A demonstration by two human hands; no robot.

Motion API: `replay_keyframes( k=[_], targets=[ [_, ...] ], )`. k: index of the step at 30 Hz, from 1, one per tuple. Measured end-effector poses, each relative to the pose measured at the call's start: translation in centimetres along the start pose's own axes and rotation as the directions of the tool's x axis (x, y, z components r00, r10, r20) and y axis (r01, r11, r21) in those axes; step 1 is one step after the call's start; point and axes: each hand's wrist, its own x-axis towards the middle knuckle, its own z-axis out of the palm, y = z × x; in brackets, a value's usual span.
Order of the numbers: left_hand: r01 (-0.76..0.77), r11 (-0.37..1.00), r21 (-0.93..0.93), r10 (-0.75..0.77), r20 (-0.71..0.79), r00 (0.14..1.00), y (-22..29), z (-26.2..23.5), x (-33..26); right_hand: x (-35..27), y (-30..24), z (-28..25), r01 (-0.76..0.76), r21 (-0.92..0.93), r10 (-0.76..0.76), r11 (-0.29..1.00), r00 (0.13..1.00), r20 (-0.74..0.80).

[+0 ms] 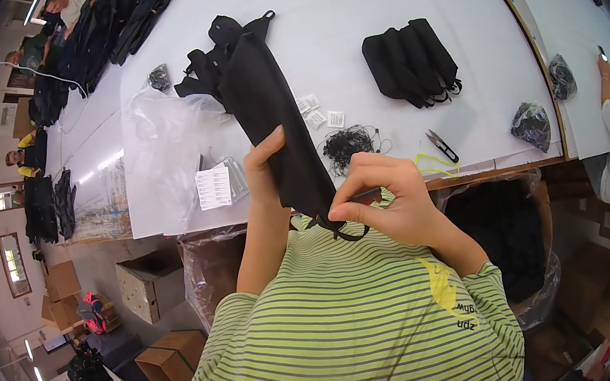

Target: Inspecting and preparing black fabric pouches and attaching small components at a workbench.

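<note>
A long black fabric pouch (pixel 272 111) slants from the table down to the front of my striped shirt. My left hand (pixel 265 166) is closed round its left side, thumb lying on the cloth. At the pouch's lower end, where a black cord loop (pixel 356 235) hangs, my right hand (pixel 393 195) is closed in a pinch. A small dark strip (pixel 366 194) shows between its fingers; the fingertips touch or nearly touch the pouch's end. Beyond my right hand lies a tangle of thin black strings (pixel 350 147). White printed cards (pixel 214 186) lie left of my left hand.
Several black pouches (pixel 411 63) lie together at the right; more (pixel 203 70) lie behind the held one. Thread snips (pixel 442 145), yellow cord (pixel 435 167), small white labels (pixel 316 119) and clear plastic (pixel 170 142) are on the table. Other people stand at far left and right.
</note>
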Motion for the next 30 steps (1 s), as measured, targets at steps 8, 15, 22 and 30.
replay_keyframes(
  k=[8,15,22,30],
  targets=[
    [-0.002,0.995,-0.095,0.023,0.216,0.976,-0.2,-2.0,0.5,1.2,-0.6,0.1,0.079,-0.108,-0.085,0.991,0.995,-0.051],
    [0.093,0.962,-0.255,-0.010,0.308,0.951,0.0,-2.1,1.0,0.9,0.2,0.6,0.003,-0.020,-0.003,1.000,1.000,0.000],
    [-0.017,0.997,-0.077,0.017,0.005,1.000,0.6,-1.4,0.6,1.2,1.7,0.2,-0.005,-0.074,-0.003,0.997,0.994,-0.108],
    [-0.006,0.993,-0.118,0.017,0.086,0.996,0.4,-1.2,0.5,1.1,2.0,0.6,-0.015,-0.069,0.004,0.997,0.988,-0.154]
  ],
)
